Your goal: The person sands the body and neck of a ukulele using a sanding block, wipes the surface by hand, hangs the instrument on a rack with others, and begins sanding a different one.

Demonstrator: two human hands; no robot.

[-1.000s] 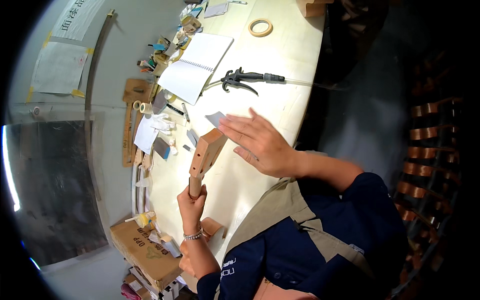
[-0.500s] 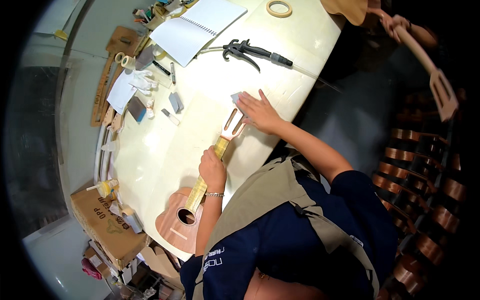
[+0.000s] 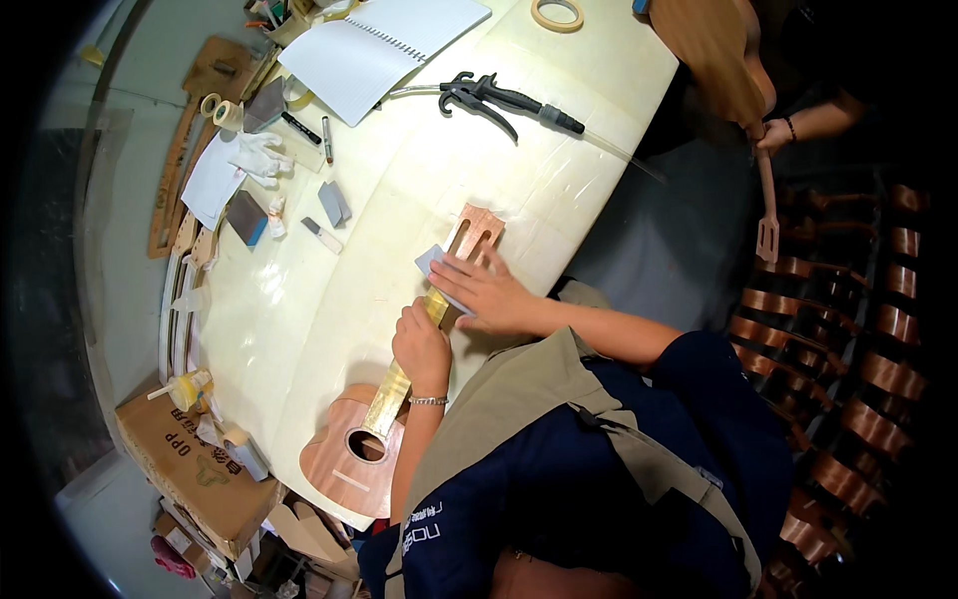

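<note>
A small wooden ukulele (image 3: 327, 454) lies face up on the pale table, its fretboard (image 3: 387, 401) covered with yellowish tape. My left hand (image 3: 422, 349) is wrapped round the taped neck, below the slotted headstock (image 3: 477, 222). Near the base of that headstock, my right hand (image 3: 491, 298) holds a grey sheet of sandpaper (image 3: 427, 260) against the wood with its fingers laid over it. Part of the sheet is hidden under the fingers. The headstock's two slots show beyond my fingertips.
A black air blow gun (image 3: 489, 100), a spiral notebook (image 3: 384, 50) and a tape roll (image 3: 557, 14) lie at the far side. Left are folded grey sandpaper (image 3: 334, 203) and white gloves (image 3: 261, 158). A cardboard box (image 3: 190, 469) stands lower left. A co-worker's hand (image 3: 774, 136) holds another instrument.
My right hand and the sandpaper have slid from the headstock's outer part toward the neck. My left hand still grips the neck. The co-worker's instrument has swung, its headstock now pointing downward.
</note>
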